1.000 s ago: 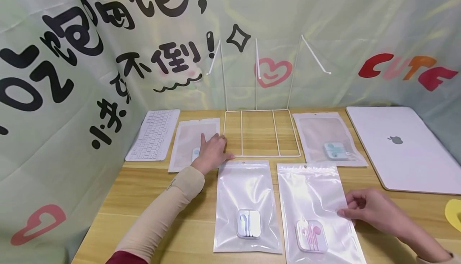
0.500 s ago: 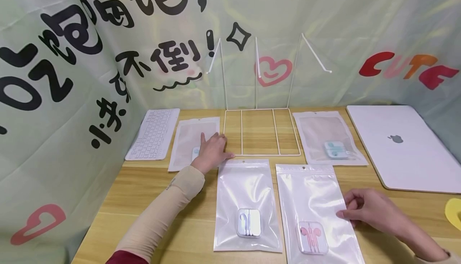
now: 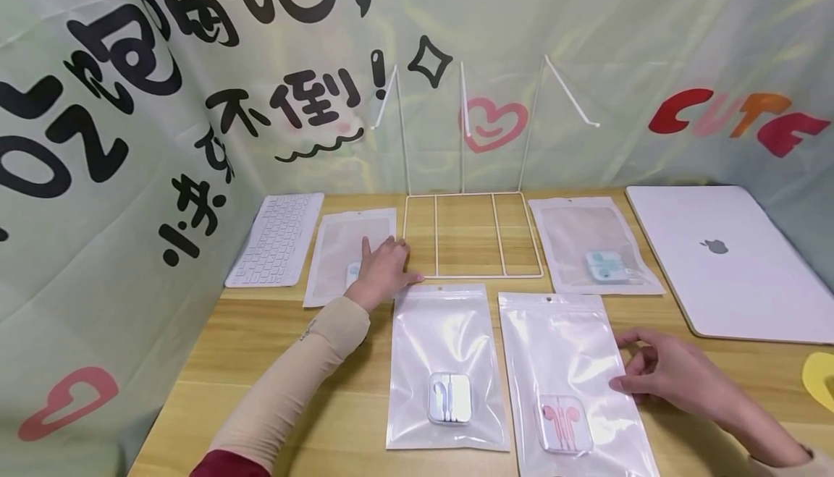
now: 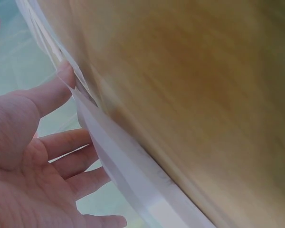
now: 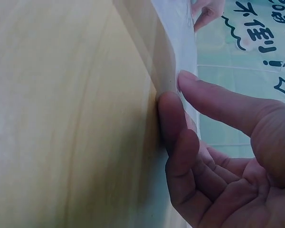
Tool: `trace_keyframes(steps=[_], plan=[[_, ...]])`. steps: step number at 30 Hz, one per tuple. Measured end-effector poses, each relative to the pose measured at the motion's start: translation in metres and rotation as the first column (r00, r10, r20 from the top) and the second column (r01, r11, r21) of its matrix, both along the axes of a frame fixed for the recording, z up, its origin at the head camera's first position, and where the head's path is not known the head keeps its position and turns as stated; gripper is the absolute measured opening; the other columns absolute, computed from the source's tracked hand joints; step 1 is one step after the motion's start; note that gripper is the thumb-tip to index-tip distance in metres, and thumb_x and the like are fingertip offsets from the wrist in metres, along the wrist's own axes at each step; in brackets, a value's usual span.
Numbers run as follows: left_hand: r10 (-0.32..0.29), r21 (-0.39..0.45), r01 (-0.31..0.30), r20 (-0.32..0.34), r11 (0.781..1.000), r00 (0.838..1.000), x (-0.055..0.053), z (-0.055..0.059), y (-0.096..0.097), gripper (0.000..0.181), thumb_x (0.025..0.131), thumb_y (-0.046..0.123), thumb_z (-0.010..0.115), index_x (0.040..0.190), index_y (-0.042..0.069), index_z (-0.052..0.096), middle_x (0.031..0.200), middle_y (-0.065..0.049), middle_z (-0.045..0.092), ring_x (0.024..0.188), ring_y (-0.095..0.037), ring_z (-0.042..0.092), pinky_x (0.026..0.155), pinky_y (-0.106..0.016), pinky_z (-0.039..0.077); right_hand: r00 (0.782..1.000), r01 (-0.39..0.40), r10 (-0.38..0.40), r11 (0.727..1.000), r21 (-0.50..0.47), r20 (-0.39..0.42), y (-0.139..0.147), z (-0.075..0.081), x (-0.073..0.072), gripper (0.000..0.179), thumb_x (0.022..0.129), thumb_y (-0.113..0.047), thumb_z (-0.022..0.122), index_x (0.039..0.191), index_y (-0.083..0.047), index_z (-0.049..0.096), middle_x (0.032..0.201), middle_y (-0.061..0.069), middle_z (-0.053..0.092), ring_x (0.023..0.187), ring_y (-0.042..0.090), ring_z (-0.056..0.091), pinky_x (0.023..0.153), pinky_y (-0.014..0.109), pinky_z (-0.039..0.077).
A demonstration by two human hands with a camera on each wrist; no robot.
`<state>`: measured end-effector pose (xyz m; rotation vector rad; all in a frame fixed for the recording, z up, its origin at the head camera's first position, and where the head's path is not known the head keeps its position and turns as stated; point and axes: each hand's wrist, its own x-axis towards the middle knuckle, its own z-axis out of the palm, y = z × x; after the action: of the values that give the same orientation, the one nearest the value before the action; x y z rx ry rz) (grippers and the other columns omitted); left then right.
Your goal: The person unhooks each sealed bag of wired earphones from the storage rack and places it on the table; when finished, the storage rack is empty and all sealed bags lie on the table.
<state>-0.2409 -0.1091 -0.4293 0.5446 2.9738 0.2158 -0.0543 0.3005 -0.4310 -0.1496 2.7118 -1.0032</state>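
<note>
In the head view, a clear zip bag point(image 3: 567, 347) with pink earphones point(image 3: 563, 425) in a case lies at front right. My right hand point(image 3: 671, 376) pinches its right edge, thumb above and fingertips under it, as the right wrist view shows. Beside it lies a similar bag point(image 3: 449, 332) with white earphones point(image 3: 449, 398). My left hand point(image 3: 381, 271) reaches over the back left bag point(image 3: 332, 245), fingers spread loosely by the corner of the white wire rack point(image 3: 478, 276). Its thumb point(image 4: 57, 90) touches a bag's edge in the left wrist view.
Upright hooks point(image 3: 572, 91) rise from the rack at the back. A bag point(image 3: 573, 231) with blue earphones lies right of the rack, near a closed laptop point(image 3: 749, 267). A white keyboard point(image 3: 276, 238) sits far left. A yellow object point(image 3: 817, 379) shows at the right edge.
The pink earphones' bag has shifted slightly left and its glare has changed, with my right hand still on its edge. My right fingers have spread a little. The left hand stays in place.
</note>
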Motion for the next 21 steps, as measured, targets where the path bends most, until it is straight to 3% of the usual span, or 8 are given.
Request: trace_keyframes(steps=[8, 16, 21], plan=[[-0.002, -0.004, 0.002, -0.003, 1.0, 1.0, 0.0, 0.0, -0.001, 0.063, 0.086, 0.051, 0.072, 0.128, 0.005, 0.063, 0.145, -0.009, 0.05, 0.14, -0.029, 0.036, 0.11, -0.068, 0.006, 0.999, -0.018, 0.02, 0.998, 0.056, -0.041, -0.001, 0.0, 0.0, 0.073, 0.074, -0.034, 0.087, 0.127, 0.004, 0.056, 0.071, -0.013, 0.062, 0.063, 0.003, 0.054, 0.066, 0.023, 0.039], [0.002, -0.008, -0.002, 0.012, 1.0, 1.0, 0.002, 0.002, -0.001, 0.064, 0.087, 0.05, 0.072, 0.131, 0.005, 0.062, 0.147, -0.008, 0.048, 0.141, -0.029, 0.034, 0.111, -0.067, 0.005, 0.998, -0.037, 0.037, 0.999, -0.004, -0.045, 0.002, 0.004, -0.001, 0.072, 0.076, -0.033, 0.086, 0.131, 0.002, 0.054, 0.074, -0.012, 0.064, 0.064, 0.006, 0.058, 0.061, 0.023, 0.043], [0.001, -0.009, -0.001, 0.008, 1.0, 1.0, 0.002, 0.004, 0.0, 0.062, 0.086, 0.05, 0.073, 0.128, 0.005, 0.063, 0.146, -0.008, 0.049, 0.141, -0.03, 0.034, 0.11, -0.068, 0.005, 0.989, -0.018, 0.028, 0.997, 0.068, -0.148, 0.01, 0.022, -0.01, 0.064, 0.076, -0.029, 0.087, 0.125, 0.0, 0.059, 0.076, -0.014, 0.066, 0.066, 0.004, 0.062, 0.062, 0.024, 0.047]])
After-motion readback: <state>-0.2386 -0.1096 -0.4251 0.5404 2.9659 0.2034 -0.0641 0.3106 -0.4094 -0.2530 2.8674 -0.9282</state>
